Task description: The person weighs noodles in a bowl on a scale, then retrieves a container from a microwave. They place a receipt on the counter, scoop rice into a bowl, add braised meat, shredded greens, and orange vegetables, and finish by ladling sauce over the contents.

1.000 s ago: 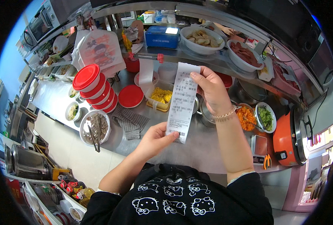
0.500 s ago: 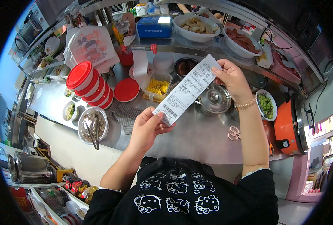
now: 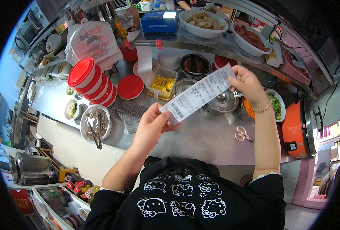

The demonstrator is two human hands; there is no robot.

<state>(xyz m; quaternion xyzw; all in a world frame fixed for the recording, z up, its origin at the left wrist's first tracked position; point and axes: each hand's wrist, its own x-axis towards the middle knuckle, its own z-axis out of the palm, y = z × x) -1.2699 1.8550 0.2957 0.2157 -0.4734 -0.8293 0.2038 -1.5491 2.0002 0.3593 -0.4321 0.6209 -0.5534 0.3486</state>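
Overhead, a cramped food-stall kitchen wraps round a long stainless-steel counter (image 3: 200, 138), with a shelf of bowls at twelve o'clock and an orange rice cooker (image 3: 298, 128) at three. On the counter sit stacked red-lidded tubs (image 3: 87, 80) at ten, a tub of sweetcorn (image 3: 161, 83) and scissors (image 3: 243, 134). At centre, a long printed receipt (image 3: 198, 94) is stretched taut above the counter: the left hand (image 3: 152, 126) pinches its lower end, the right hand (image 3: 246, 84) its upper. It appears mid-reading; nothing looks picked for packing yet.

Steel counter (image 3: 200, 140), scissors (image 3: 243, 134), cloth (image 3: 128, 112), bowls (image 3: 96, 123)
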